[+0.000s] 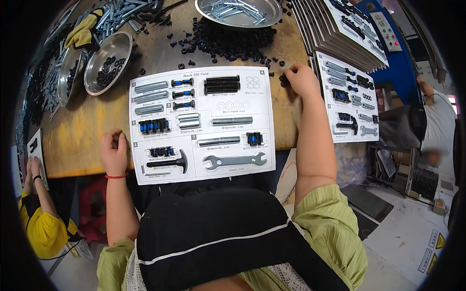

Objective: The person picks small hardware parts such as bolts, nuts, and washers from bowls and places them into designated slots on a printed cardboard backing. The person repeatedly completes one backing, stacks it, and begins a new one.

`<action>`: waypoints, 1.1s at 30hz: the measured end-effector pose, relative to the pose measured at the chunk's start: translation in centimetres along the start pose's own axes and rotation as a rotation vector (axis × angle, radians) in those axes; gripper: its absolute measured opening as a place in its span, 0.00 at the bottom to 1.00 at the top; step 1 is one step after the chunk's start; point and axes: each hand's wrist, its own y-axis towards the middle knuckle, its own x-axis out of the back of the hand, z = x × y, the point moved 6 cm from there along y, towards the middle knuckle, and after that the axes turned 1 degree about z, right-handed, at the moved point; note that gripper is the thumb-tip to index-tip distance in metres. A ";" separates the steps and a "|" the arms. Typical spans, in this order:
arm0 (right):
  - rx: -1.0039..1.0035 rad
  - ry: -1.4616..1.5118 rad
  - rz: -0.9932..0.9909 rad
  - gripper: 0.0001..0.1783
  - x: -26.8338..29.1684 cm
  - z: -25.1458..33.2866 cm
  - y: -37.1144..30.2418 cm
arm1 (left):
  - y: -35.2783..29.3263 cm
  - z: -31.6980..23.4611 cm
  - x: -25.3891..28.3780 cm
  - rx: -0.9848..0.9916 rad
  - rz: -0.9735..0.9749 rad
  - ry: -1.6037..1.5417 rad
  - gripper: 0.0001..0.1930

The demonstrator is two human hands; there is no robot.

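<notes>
A white printed card (189, 131) lies before me at the table's front edge. On it sit an open-ended wrench (234, 160), silver sleeves (231, 121), black bolts with blue thread patches (155, 126), longer black bolts (222, 84) and a black T-shaped piece (177, 163). Some spots show only drawn rings. Beside the card's left edge my left hand (114, 150) rests with fingers curled, nothing visible in them. At its upper right corner my right hand (302, 80) pinches at small black parts (284, 80); the fingertips partly hide them, so their exact kind is unclear.
Loose black fasteners (233, 43) heap behind the card, near a steel bowl of silver rods (239, 23). At left stand a bowl of black nuts (109, 65) and a yellow glove (85, 30). Stacked filled cards (340, 34) rise at right. Co-workers (46, 218) flank both sides.
</notes>
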 end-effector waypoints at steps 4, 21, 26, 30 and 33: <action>0.005 0.050 -0.018 0.16 0.1 -0.8 0.3 | 0.1 -0.8 0.3 -0.024 0.006 0.036 0.06; 0.146 0.239 -0.015 0.12 -0.5 -2.0 0.2 | 0.1 -0.4 0.2 -0.035 0.002 0.019 0.06; 0.291 0.254 0.069 0.17 0.3 0.0 -2.9 | -0.1 0.6 -0.1 0.013 0.008 -0.010 0.06; 0.349 0.207 0.126 0.21 0.0 0.8 -3.2 | 0.0 0.7 -0.1 0.018 0.013 -0.013 0.06; 0.412 0.211 0.033 0.21 -0.1 0.4 -3.2 | 0.1 -0.2 0.0 -0.041 0.001 0.020 0.06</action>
